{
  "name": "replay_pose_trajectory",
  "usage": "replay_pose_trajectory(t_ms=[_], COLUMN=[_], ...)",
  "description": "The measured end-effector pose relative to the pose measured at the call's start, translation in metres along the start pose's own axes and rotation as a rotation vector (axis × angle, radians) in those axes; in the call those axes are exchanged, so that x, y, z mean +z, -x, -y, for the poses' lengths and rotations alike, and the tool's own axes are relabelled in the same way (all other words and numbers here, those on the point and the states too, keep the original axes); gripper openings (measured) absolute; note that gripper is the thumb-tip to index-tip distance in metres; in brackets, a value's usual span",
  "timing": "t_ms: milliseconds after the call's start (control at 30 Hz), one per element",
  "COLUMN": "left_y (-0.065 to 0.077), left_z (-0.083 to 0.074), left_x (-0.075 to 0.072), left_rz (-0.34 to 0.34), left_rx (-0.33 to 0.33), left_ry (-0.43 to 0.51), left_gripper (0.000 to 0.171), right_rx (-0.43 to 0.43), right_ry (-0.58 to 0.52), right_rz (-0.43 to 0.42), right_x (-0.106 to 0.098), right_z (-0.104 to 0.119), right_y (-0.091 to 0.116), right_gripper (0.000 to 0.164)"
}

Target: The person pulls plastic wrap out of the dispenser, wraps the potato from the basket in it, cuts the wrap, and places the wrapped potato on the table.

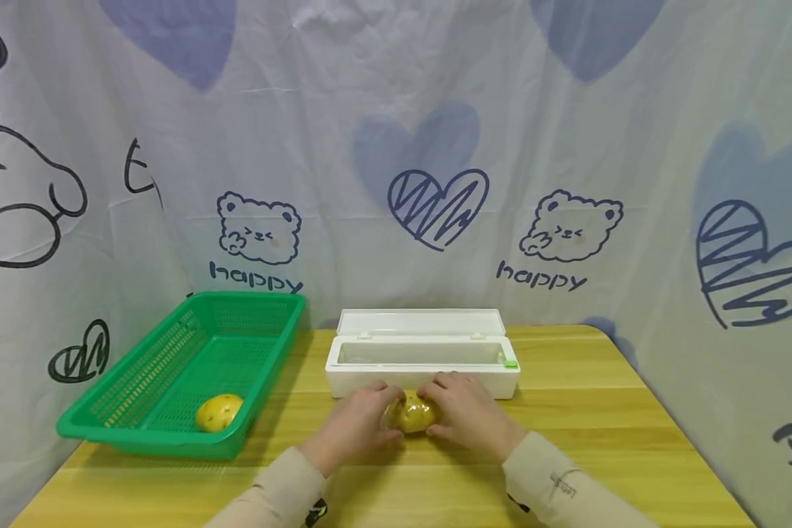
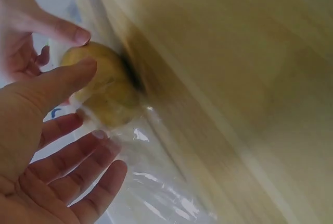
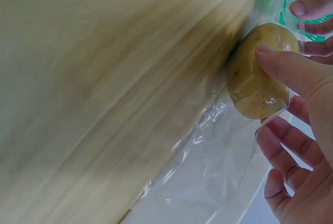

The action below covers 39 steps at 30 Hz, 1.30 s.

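A yellow potato (image 1: 411, 416) wrapped in clear cling film lies on the wooden table (image 1: 600, 418), just in front of a white film dispenser box (image 1: 369, 381) with its lid up. My left hand (image 1: 368, 415) holds the potato from the left and my right hand (image 1: 458, 409) from the right. In the left wrist view my left hand (image 2: 57, 114) has its thumb on the potato (image 2: 106, 86), with the fingers spread under loose film (image 2: 156, 182). In the right wrist view my right hand (image 3: 296, 94) presses its thumb on the potato (image 3: 255, 78), with film (image 3: 218, 151) trailing below.
A green plastic basket (image 1: 152, 434) stands at the table's left and holds a second potato (image 1: 219, 411). A printed cloth backdrop hangs behind and on both sides. Bare wood stretches to the right of the box.
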<state>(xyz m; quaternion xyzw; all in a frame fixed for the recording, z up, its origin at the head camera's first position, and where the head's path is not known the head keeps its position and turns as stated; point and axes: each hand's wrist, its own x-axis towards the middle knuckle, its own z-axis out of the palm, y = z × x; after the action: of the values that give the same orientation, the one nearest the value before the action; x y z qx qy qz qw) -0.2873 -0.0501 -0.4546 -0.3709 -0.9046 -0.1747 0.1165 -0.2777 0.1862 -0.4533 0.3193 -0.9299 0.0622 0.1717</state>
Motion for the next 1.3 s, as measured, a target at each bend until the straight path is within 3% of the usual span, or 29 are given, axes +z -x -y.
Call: replay_pose_trajectory(t_ms=[267,633,967,1300], left_y=[-0.003,0.004,0.012,0.018], left_z=[0.001,0.0,-0.004,-0.004], left_x=[0.007,0.007,0.0,-0.006], left_rz=[-0.056,-0.061,0.013,0.049], left_rx=[-0.005,-0.028,-0.058,-0.057], left_ry=[-0.017,0.033,0.089,0.162], left_gripper=[0.04,0.037,0.036,0.033], right_rx=[0.015,0.048,0.086,0.139], right_ry=[-0.013,-0.113,-0.201,-0.382], right_rz=[-0.021,0.005,0.071,0.112], right_x=[0.004,-0.001,-0.006,-0.01], right_z=[-0.001,0.004,0.008,0.01], right_y=[-0.002,0.003,0.011,0.017], right_gripper=[0.051,0.049,0.048,0.047])
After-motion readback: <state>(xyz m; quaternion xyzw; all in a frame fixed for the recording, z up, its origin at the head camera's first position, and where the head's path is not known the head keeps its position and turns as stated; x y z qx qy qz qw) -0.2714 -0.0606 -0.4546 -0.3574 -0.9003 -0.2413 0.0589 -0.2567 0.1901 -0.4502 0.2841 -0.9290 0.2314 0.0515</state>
